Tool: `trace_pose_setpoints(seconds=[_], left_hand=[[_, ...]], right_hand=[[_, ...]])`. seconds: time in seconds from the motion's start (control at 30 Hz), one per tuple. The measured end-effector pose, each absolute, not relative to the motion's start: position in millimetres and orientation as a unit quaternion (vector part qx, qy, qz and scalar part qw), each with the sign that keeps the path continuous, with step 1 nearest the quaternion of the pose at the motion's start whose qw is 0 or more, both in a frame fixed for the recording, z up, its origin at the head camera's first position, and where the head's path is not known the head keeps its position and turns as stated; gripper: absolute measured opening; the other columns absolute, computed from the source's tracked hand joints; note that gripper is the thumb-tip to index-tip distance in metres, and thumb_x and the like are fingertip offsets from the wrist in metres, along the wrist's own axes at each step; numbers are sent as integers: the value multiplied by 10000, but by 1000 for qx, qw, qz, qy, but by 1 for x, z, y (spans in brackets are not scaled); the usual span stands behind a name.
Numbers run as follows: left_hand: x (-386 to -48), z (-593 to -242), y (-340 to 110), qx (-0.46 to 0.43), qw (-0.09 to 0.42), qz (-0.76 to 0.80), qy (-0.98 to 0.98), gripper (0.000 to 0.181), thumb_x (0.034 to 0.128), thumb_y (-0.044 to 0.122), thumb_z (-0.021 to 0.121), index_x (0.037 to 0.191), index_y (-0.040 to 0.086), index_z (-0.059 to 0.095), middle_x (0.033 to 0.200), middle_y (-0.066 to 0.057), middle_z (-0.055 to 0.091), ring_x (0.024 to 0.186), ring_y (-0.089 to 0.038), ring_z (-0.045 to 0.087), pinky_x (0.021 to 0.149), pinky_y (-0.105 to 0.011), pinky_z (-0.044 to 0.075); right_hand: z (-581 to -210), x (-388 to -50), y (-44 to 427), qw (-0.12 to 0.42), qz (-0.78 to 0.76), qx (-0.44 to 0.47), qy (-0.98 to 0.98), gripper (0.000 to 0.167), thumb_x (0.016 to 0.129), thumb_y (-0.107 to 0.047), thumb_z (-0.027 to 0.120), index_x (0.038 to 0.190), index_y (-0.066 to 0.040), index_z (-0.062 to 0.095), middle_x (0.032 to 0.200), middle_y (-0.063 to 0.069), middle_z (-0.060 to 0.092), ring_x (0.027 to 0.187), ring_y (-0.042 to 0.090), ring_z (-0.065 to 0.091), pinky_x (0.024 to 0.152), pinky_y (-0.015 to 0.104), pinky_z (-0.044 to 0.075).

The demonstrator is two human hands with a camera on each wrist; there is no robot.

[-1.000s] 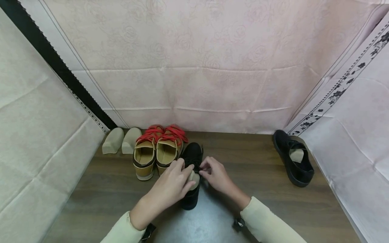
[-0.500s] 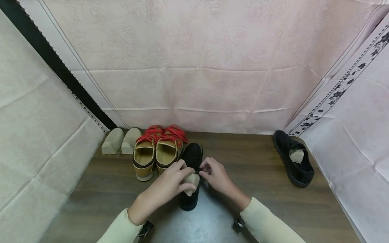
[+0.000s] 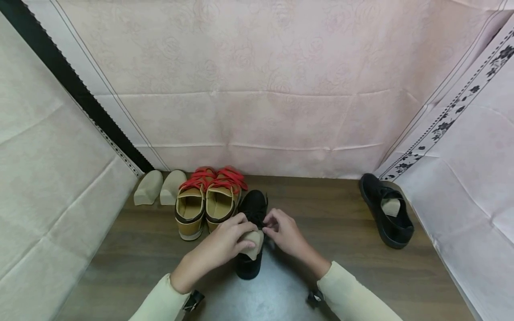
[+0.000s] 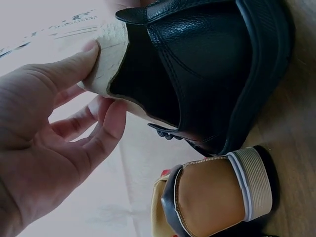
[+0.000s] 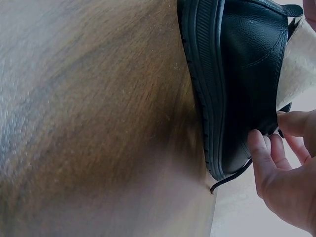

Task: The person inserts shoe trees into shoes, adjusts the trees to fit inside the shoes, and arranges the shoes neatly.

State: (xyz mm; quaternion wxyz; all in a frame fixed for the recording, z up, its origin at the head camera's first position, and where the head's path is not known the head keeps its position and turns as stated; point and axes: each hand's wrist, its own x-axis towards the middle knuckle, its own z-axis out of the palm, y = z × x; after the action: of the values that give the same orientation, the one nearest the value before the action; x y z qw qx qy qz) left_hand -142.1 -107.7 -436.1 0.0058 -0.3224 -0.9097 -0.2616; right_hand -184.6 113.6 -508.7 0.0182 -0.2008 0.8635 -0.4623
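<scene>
A black lace-up shoe [image 3: 254, 203] stands on the floor before me, toe toward the back wall. From its opening rises a beige shoe insert [image 3: 257, 244], its front end hidden inside the shoe. My left hand [image 3: 225, 238] pinches the insert, thumb on one face and fingers on the other, as the insert [image 4: 109, 54] shows in the left wrist view. On the shoe's right side, my right hand [image 3: 286, 232] pinches the edge of the upper by the laces. A loose black lace [image 5: 232, 178] hangs down near the toe in the right wrist view.
Tan shoes [image 3: 192, 209] with red laces stand just left of the black shoe. Beyond them lie two beige inserts [image 3: 148, 188] by the wall. Far right stands another black shoe [image 3: 387, 214] with an insert inside. Patterned cloth walls [image 3: 261, 116] enclose the wooden floor.
The insert has risen and tilted back toward the heel, so more of it shows. My left fingers have closed around it. My right hand has stayed at the shoe's edge.
</scene>
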Motion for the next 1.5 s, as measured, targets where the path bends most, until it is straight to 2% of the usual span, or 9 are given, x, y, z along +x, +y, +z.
trace_pose_setpoints(seconds=[0.37, 0.97, 1.27, 1.5], left_hand=[[-143, -443, -105, -305, 17, -257, -917, 304, 913, 262, 790, 1182, 129, 741, 951, 61, 523, 801, -57, 520, 695, -216, 478], [-142, -457, -97, -304, 93, -191, -929, 314, 929, 259, 777, 1201, 103, 760, 909, 43, 480, 782, -88, 478, 657, -229, 449], [-144, -467, -96, -303, 105, -174, -931, 307, 894, 272, 811, 1159, 126, 755, 900, 52, 467, 770, -82, 482, 649, -217, 448], [-145, -472, -95, -301, 112, -180, -930, 325, 912, 282, 795, 1189, 115, 765, 911, 44, 481, 768, -73, 479, 638, -203, 454]], right_hand=[[-509, -184, 114, 22, -463, -192, 865, 195, 924, -25, 755, 1014, -145, 629, 1029, 4, 643, 939, 128, 663, 822, 259, 581], [-509, -183, 114, 23, -461, -191, 866, 182, 939, -42, 742, 1027, -150, 625, 1039, -5, 642, 945, 125, 660, 820, 252, 582], [-509, -183, 114, 22, -460, -191, 867, 179, 941, -41, 739, 1032, -145, 624, 1043, -5, 641, 946, 122, 657, 817, 253, 583], [-510, -182, 113, 20, -460, -191, 867, 184, 940, -40, 738, 1035, -147, 622, 1048, -6, 639, 955, 123, 661, 843, 268, 588]])
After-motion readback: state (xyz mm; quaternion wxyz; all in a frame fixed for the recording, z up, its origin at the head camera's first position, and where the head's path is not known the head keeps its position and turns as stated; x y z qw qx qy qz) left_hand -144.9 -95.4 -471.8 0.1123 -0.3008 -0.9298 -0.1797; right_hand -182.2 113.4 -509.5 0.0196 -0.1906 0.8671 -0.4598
